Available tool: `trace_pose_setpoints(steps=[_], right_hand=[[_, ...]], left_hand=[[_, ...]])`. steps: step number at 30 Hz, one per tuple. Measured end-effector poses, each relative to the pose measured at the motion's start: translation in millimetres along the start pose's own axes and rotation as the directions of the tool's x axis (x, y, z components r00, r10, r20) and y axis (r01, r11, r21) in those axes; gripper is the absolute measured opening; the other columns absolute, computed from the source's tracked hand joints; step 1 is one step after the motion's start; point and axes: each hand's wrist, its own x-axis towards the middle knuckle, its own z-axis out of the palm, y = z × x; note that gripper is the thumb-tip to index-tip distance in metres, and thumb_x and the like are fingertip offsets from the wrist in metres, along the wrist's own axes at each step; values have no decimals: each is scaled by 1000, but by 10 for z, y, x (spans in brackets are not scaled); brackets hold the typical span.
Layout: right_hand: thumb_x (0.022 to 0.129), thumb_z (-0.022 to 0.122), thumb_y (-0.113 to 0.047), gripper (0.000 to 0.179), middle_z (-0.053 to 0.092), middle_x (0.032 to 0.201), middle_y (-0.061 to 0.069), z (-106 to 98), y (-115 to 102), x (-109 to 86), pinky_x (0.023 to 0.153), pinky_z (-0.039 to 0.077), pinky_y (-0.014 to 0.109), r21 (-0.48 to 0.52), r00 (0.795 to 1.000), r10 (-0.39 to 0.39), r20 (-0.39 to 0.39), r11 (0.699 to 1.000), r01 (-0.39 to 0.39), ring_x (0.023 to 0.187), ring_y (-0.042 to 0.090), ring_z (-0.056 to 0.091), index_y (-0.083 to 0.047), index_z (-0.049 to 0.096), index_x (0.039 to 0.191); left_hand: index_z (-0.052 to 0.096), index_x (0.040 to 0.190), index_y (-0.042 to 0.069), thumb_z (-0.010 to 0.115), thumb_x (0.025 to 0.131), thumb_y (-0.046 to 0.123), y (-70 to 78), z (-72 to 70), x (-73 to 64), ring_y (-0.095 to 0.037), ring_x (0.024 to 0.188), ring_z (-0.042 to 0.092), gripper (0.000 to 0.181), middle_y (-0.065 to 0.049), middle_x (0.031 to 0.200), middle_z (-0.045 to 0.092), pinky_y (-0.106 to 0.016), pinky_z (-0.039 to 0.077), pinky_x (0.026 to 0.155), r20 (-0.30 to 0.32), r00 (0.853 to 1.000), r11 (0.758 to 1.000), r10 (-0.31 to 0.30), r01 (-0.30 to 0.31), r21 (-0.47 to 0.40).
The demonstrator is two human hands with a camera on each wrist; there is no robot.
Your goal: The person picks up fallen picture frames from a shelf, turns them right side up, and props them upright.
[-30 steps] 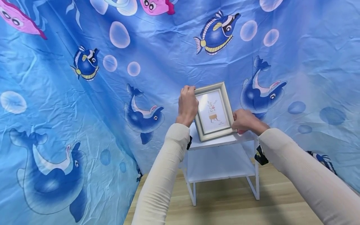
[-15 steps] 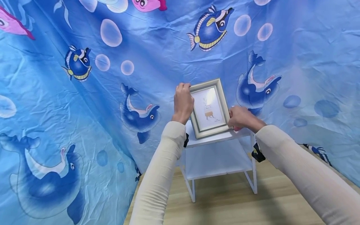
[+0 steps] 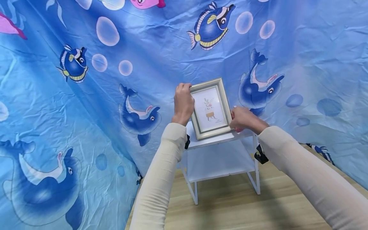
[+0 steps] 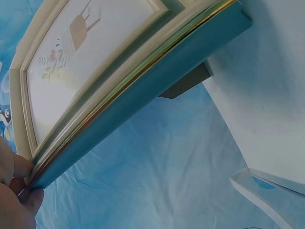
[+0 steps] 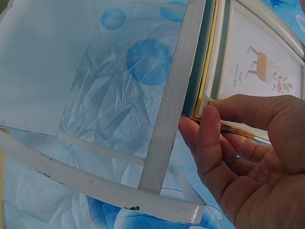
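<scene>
A cream picture frame [image 3: 211, 108] with a drawing of a potted plant stands tilted on the top of a white two-tier side table [image 3: 221, 139]. At its upper left corner, my left hand [image 3: 184, 100] grips the edge; the left wrist view shows thumb and fingers [image 4: 21, 167] pinching that corner. The lower right corner is held by my right hand [image 3: 243, 118]. In the right wrist view its thumb [image 5: 248, 107] lies on the front, with other fingers around the corner. Behind the frame, a dark support leg [image 4: 187, 82] reaches toward the tabletop.
A blue curtain [image 3: 161, 48] printed with fish, dolphins and bubbles hangs behind and to the left and right of the table. The table has a lower shelf [image 3: 219, 161] and stands on a wood-look floor [image 3: 224, 204].
The head view has shifted, so the whole scene sits a little further left and higher. Both hands keep their hold on the picture frame's corners.
</scene>
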Motion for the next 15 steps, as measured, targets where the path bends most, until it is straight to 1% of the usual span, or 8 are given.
trace_pose_setpoints(steps=[4, 9, 12, 15], right_hand=[[78, 60, 2, 12, 62, 65, 10, 20, 8, 3, 50, 50, 24, -1, 1000, -9, 0, 1000, 9, 51, 14, 61, -4, 50, 77], [77, 59, 2, 11, 63, 61, 8, 24, 15, 28, 50, 50, 23, -17, 1000, -19, 0, 1000, 19, 50, 13, 61, -4, 51, 73], [82, 63, -3, 9, 63, 64, 8, 3, 3, 25, 52, 50, 23, -30, 999, 9, 33, 1000, -8, 52, 13, 61, -1, 57, 76], [90, 66, -14, 18, 59, 66, 7, -34, -16, -3, 54, 49, 23, -44, 997, 48, 59, 998, -45, 56, 14, 60, 3, 62, 86]], left_hand=[[67, 119, -1, 47, 94, -11, -18, 4, -3, -30, 112, 59, 33, -17, 116, 63, -35, 49, 97, 4, 1000, 1000, -3, 3, 7], [66, 121, 0, 47, 95, -9, -37, 12, -6, -30, 113, 59, 33, -17, 117, 63, -37, 49, 98, -19, 1000, 1000, -11, 11, 8], [63, 126, 1, 47, 99, -2, -59, 16, -19, -30, 118, 57, 32, -17, 122, 63, -38, 45, 103, -36, 999, 1000, -26, 26, 1], [61, 129, 1, 46, 103, 7, -102, 15, -40, -30, 122, 54, 31, -17, 126, 61, -40, 41, 108, -53, 997, 998, -55, 54, -18]])
